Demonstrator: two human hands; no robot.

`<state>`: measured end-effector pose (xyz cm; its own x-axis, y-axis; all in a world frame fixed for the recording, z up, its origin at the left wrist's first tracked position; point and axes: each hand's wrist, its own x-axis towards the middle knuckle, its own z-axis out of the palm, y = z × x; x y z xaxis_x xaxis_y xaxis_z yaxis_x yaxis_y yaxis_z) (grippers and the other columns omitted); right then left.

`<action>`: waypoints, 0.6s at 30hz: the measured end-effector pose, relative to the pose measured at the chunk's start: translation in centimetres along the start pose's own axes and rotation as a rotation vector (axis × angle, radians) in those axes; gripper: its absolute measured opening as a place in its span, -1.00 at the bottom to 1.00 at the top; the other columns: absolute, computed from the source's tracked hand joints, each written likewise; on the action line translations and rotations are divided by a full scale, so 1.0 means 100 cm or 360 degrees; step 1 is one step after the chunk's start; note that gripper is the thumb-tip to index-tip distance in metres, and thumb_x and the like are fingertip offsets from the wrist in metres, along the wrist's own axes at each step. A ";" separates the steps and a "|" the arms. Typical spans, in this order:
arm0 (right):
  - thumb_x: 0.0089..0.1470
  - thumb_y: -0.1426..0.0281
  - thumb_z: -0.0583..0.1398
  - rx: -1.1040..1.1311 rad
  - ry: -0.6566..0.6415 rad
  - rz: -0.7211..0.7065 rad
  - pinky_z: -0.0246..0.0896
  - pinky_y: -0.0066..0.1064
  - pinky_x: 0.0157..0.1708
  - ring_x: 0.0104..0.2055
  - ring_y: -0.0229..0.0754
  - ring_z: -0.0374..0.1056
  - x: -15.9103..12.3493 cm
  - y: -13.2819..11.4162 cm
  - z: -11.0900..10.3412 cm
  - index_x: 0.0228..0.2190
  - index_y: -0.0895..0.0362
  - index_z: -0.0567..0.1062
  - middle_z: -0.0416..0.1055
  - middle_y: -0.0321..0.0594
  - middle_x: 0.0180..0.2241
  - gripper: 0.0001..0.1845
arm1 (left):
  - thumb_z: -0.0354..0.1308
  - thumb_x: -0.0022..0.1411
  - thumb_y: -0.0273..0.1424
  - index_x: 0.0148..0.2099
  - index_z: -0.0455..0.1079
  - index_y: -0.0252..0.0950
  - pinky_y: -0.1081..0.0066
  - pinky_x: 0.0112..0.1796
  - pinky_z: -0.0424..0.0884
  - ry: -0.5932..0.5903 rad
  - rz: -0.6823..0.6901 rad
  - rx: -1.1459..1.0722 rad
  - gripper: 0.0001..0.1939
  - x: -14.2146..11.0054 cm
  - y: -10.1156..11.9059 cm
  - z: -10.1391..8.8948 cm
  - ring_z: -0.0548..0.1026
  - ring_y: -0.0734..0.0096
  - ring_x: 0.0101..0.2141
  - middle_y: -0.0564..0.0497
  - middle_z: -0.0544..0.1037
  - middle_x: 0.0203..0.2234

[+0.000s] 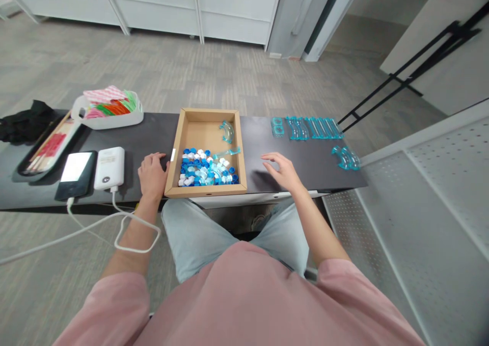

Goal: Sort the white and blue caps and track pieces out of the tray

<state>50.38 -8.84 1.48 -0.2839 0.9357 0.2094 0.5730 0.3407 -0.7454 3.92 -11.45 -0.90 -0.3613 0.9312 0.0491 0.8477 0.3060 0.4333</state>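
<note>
My left hand (152,175) rests on the dark table just left of a shallow cardboard box (211,192), its fingers loosely bent and holding nothing I can see. To the box's right, my right hand (281,170) hovers over the table, empty, thumb and fingers apart. In the box's near half lies a pile of small blue and white pieces (204,170) mixed with clear light-blue ones. A curved clear-blue plastic piece (228,132) lies near the box's far right corner. Beyond my right hand, straight clear-blue pieces (324,128) lie in a row, beside curved clear-blue pieces (298,128).
More curved blue pieces (346,158) lie near the table's right end. On the left are a white power bank (109,167), a phone (77,170), a dark tray (46,155) and a white basket (118,121) of colourful strips. A white cable (137,250) crosses my left forearm.
</note>
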 end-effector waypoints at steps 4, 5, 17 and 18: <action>0.52 -0.20 0.26 0.0057 -0.0045 -0.0055 0.58 0.38 0.32 0.15 0.40 0.70 -0.004 -0.007 0.006 0.09 -0.29 0.86 0.81 0.00 0.09 -0.52 | 0.12 0.69 -0.36 0.50 0.52 -0.34 -0.31 0.57 0.33 -0.0017 -0.0009 0.0000 -0.53 0.000 0.001 -0.001 0.42 -0.32 0.58 -0.48 0.49 0.57; 0.54 -0.17 0.26 0.0060 -0.0069 -0.0098 0.58 0.37 0.30 0.15 0.40 0.69 0.000 -0.012 0.012 0.12 -0.29 0.86 0.80 -0.01 0.10 -0.54 | 0.13 0.69 -0.37 0.50 0.52 -0.33 -0.30 0.57 0.34 -0.0018 -0.0013 0.0003 -0.53 0.000 0.001 -0.002 0.42 -0.31 0.58 -0.47 0.49 0.57; 0.63 0.30 0.39 -0.0820 -0.0406 -0.0166 0.29 0.14 0.35 0.33 0.30 0.40 0.105 -0.069 0.075 0.10 0.01 0.84 0.72 0.03 0.25 -0.81 | 0.13 0.74 -0.36 0.52 0.51 -0.33 -0.21 0.57 0.37 -0.0045 -0.0032 0.0068 -0.55 -0.001 0.006 -0.007 0.44 -0.25 0.59 -0.43 0.50 0.59; 0.64 0.33 0.36 -0.0861 -0.0401 -0.0172 0.27 0.12 0.34 0.33 0.29 0.41 0.109 -0.072 0.077 0.10 0.00 0.84 0.73 0.02 0.23 -0.80 | 0.14 0.73 -0.37 0.52 0.52 -0.33 -0.20 0.57 0.38 -0.0041 -0.0032 0.0074 -0.55 -0.001 0.006 -0.007 0.45 -0.26 0.58 -0.44 0.50 0.59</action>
<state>37.23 -1.82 4.22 -0.4977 0.8652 0.0601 0.8216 0.4926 -0.2869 4.20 -11.52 -0.05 -0.3690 0.9293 0.0171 0.8576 0.3333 0.3917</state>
